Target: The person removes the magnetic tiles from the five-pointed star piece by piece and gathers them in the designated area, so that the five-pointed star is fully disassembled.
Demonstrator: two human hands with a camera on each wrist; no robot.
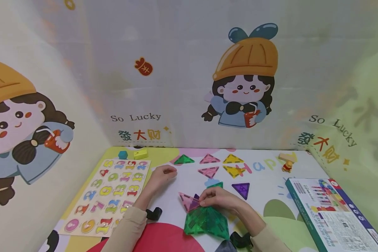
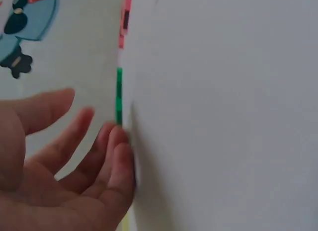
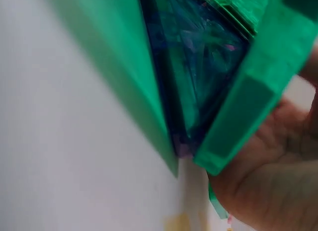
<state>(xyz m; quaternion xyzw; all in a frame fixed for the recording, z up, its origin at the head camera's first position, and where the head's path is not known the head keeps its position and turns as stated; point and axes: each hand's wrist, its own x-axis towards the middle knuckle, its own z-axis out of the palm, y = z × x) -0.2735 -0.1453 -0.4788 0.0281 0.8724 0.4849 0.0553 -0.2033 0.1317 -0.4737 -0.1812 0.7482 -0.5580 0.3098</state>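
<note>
My right hand [image 1: 220,198] pinches a translucent pink triangular magnetic tile [image 1: 186,201] at its right corner, close above a green magnetic-tile structure [image 1: 204,224]. A small purple part shows beside the pink tile. The right wrist view has the green tiles [image 3: 248,124] close up, a dark blue-purple tile [image 3: 208,62] between them, and the right palm [image 3: 268,166] beside them; the fingertips are hidden there. My left hand [image 1: 161,177] rests on the table with relaxed, slightly bent fingers [image 2: 119,166] and nothing in them. Just beyond it lies a flat green triangular tile [image 1: 184,159].
Pink tiles [image 1: 209,159], yellow tiles [image 1: 233,159] and a purple triangle tile [image 1: 241,190] lie farther back. A number puzzle board [image 1: 113,196] is at the left, a boxed set [image 1: 337,217] at the right. Blocks and a small bear figure [image 1: 287,166] stand near the back edge.
</note>
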